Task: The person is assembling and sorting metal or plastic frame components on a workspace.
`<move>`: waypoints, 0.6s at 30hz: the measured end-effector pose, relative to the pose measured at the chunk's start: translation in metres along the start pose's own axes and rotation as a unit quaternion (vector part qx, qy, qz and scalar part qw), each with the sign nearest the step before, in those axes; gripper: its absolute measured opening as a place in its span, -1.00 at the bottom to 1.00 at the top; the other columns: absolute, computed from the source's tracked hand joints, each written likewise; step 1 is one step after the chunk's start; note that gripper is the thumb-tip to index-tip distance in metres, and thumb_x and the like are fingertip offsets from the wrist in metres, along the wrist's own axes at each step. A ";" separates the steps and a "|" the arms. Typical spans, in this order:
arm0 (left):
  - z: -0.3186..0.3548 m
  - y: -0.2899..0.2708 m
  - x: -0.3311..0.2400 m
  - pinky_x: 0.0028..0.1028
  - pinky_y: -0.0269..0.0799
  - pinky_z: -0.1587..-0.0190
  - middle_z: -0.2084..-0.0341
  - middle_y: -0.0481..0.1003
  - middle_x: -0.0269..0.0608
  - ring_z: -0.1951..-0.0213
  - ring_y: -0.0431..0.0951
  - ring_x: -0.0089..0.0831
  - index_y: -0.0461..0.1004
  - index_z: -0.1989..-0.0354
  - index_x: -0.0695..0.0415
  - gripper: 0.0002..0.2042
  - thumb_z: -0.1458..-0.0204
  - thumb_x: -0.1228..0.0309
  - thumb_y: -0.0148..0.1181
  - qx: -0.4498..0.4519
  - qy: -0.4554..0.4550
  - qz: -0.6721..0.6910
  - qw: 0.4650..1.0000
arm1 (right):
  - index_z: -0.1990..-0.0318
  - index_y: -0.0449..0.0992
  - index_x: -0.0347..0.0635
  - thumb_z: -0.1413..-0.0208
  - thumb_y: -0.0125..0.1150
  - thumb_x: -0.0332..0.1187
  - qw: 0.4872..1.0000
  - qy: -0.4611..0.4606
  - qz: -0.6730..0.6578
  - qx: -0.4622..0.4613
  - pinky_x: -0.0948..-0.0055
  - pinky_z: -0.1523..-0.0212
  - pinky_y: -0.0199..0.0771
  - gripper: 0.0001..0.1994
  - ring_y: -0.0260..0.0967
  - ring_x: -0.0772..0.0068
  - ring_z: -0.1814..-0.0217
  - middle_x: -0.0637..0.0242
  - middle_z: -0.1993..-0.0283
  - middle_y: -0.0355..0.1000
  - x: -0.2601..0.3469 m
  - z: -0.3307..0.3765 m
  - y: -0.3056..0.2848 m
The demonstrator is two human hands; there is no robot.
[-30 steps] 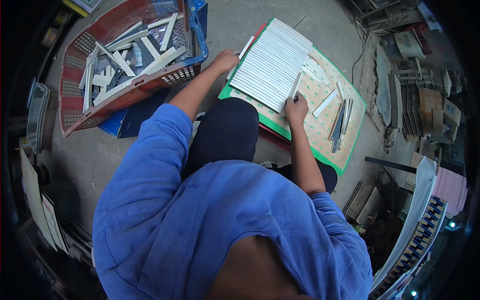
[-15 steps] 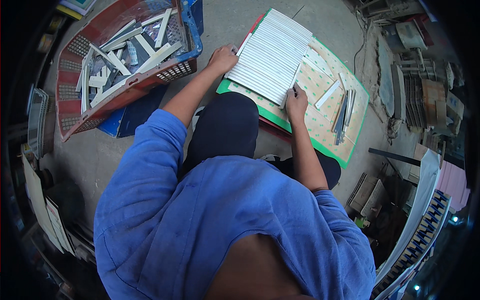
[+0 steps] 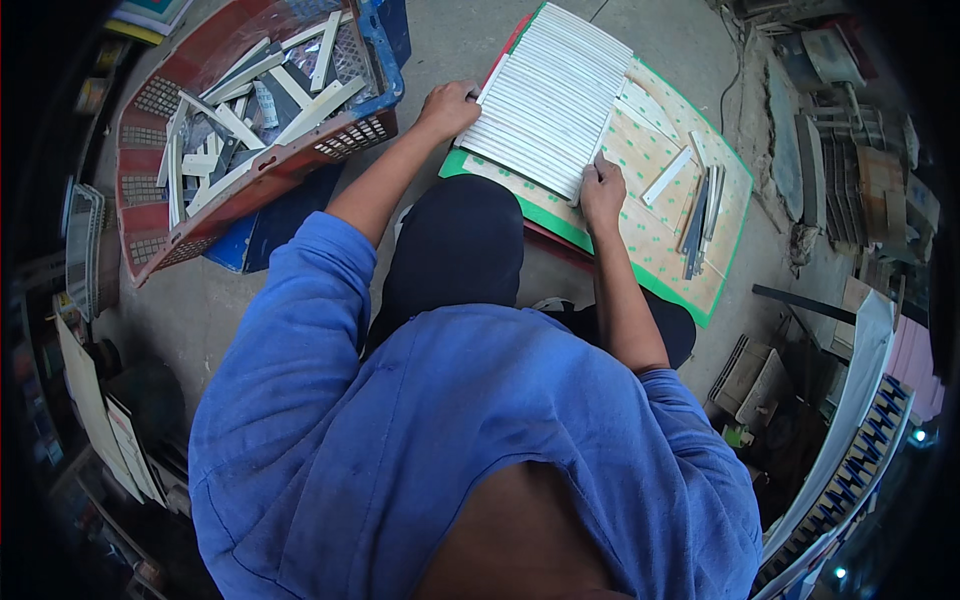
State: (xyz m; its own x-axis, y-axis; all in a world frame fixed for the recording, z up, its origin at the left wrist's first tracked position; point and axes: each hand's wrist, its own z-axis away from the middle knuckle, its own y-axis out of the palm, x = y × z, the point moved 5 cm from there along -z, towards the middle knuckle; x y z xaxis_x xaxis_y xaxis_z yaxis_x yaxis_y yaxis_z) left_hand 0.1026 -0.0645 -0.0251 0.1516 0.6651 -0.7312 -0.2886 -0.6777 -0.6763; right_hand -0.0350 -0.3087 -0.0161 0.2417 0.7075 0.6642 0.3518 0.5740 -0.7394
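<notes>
A block of narrow white strips (image 3: 548, 100), laid side by side, rests on a board (image 3: 668, 235) with green dots and green edges. My left hand (image 3: 450, 108) is closed at the block's left edge, its fingertips partly hidden. At the lower right corner, my right hand (image 3: 603, 195) has its fingers curled and thumb pressed against the strips' ends. Right of that hand, a loose white strip (image 3: 667, 176) lies on the board. Beside it is a small bunch of dark and pale strips (image 3: 697, 225).
A red plastic crate (image 3: 140, 215) holding white and dark strips stands at the left on a blue container (image 3: 262, 222). My knee (image 3: 462, 235) is close to the board's near edge. Metal parts (image 3: 850, 180) are piled along the right side, with a dark bar (image 3: 803, 303) jutting inward.
The whole view has shifted slightly, with the board appearing a little farther right. Both hands stay at the edges of the strip block; my right thumb now lies more over its corner.
</notes>
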 end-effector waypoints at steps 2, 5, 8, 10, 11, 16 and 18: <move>-0.001 -0.001 0.000 -0.26 0.35 0.16 0.39 0.48 0.10 0.26 0.48 -0.02 0.46 0.30 0.24 -0.72 0.20 0.37 -0.01 -0.009 0.009 0.004 1.000 | 0.05 0.42 -0.26 0.01 0.00 -0.38 1.000 0.003 -0.003 0.003 0.30 0.11 0.30 -0.66 0.33 0.09 0.20 -0.01 0.27 0.34 -0.001 0.000 0.000; 0.000 -0.002 -0.003 -0.24 0.37 0.18 0.39 0.49 0.06 0.27 0.49 -0.04 0.49 0.32 0.16 -0.71 0.27 0.39 0.00 -0.017 0.012 0.010 1.000 | 0.06 0.43 -0.29 0.01 0.02 -0.36 1.000 0.001 -0.004 0.000 0.32 0.10 0.30 -0.66 0.34 0.10 0.19 -0.01 0.26 0.35 -0.004 -0.001 -0.002; 0.001 0.000 -0.006 -0.22 0.37 0.18 0.39 0.48 0.08 0.27 0.48 -0.01 0.48 0.34 0.16 -0.73 0.26 0.38 -0.01 -0.005 -0.009 0.003 1.000 | 0.09 0.44 -0.31 0.01 0.05 -0.33 1.000 0.000 -0.011 -0.012 0.32 0.10 0.31 -0.67 0.35 0.10 0.17 -0.02 0.26 0.37 -0.013 -0.001 0.000; -0.001 0.002 0.005 -0.21 0.36 0.18 0.39 0.48 0.08 0.27 0.47 0.00 0.47 0.34 0.16 -0.73 0.26 0.38 0.00 -0.021 -0.006 0.016 1.000 | 0.14 0.47 -0.32 0.03 0.10 -0.30 1.000 0.012 -0.018 -0.001 0.30 0.09 0.31 -0.67 0.36 0.08 0.18 -0.05 0.26 0.39 -0.011 -0.003 0.002; -0.003 0.003 0.011 -0.20 0.36 0.18 0.38 0.47 0.09 0.27 0.47 0.02 0.47 0.35 0.16 -0.74 0.26 0.38 0.00 -0.029 -0.008 0.029 0.999 | 0.14 0.46 -0.33 0.03 0.10 -0.29 0.999 0.029 -0.016 0.003 0.29 0.09 0.31 -0.66 0.36 0.05 0.19 -0.05 0.26 0.39 -0.010 -0.002 0.002; 0.004 0.003 -0.001 -0.14 0.34 0.12 0.31 0.44 0.18 0.20 0.43 0.08 0.46 0.27 0.16 -0.68 0.27 0.41 -0.06 -0.048 -0.004 0.012 0.999 | 0.21 0.50 -0.27 0.09 0.09 -0.28 0.998 0.065 -0.001 0.009 0.24 0.18 0.35 -0.69 0.38 -0.01 0.31 -0.10 0.34 0.41 -0.005 -0.004 -0.005; 0.005 0.002 -0.008 -0.14 0.33 0.11 0.28 0.43 0.17 0.19 0.42 0.09 0.46 0.27 0.18 -0.68 0.27 0.41 -0.06 -0.055 -0.004 -0.003 0.998 | 0.21 0.50 -0.30 0.09 0.08 -0.28 0.998 0.065 0.014 0.008 0.27 0.20 0.36 -0.69 0.41 0.03 0.32 -0.08 0.36 0.43 -0.007 -0.006 -0.009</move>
State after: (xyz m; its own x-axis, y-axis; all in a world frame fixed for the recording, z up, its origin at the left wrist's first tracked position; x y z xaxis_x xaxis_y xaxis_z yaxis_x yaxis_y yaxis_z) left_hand 0.0962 -0.0696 -0.0196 0.1458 0.6720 -0.7261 -0.1818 -0.7032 -0.6874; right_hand -0.0348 -0.3212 -0.0129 0.3666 0.6640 0.6517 0.3296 0.5624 -0.7583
